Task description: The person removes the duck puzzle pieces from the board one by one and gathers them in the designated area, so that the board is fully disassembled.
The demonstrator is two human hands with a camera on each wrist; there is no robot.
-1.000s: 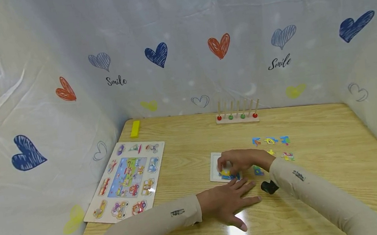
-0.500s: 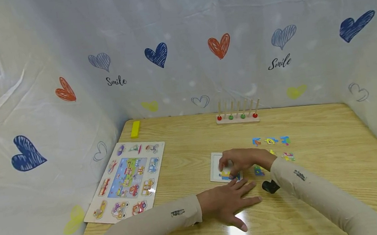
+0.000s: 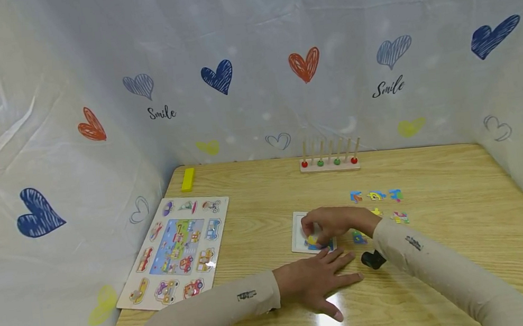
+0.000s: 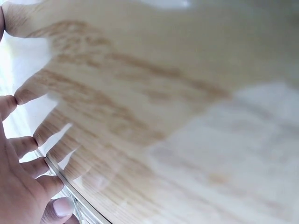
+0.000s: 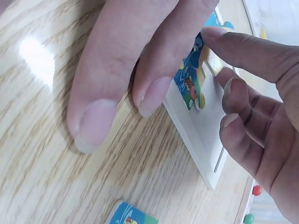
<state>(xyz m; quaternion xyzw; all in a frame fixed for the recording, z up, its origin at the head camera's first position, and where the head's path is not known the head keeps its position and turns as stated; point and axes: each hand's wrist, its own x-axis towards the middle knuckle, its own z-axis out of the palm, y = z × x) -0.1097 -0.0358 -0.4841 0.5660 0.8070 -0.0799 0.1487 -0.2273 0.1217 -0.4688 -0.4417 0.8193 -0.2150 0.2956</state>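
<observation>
A small white puzzle tray (image 3: 298, 228) lies on the table between both hands. Over it, my right hand (image 3: 337, 221) pinches a yellow jigsaw piece (image 5: 212, 62) between thumb and index finger, its other fingers curled loosely. Blue jigsaw pieces (image 5: 190, 77) sit in the tray's near edge in the right wrist view, partly covered by fingers. My left hand (image 3: 314, 282) lies flat with fingers spread, its fingertips right at the tray's near rim. Two of its fingertips (image 5: 96, 123) show large in the right wrist view.
Several loose jigsaw pieces (image 3: 376, 195) lie right of the tray. A vehicle peg puzzle board (image 3: 220, 210) lies at the left. At the back stand a bead-peg rack (image 3: 330, 165) and a yellow block (image 3: 188, 180). A black wrist camera (image 3: 373, 259) is under my right sleeve.
My right fingers shift slightly over the tray, first a little right, then back left, staying on the yellow jigsaw piece. The left hand stays still.
</observation>
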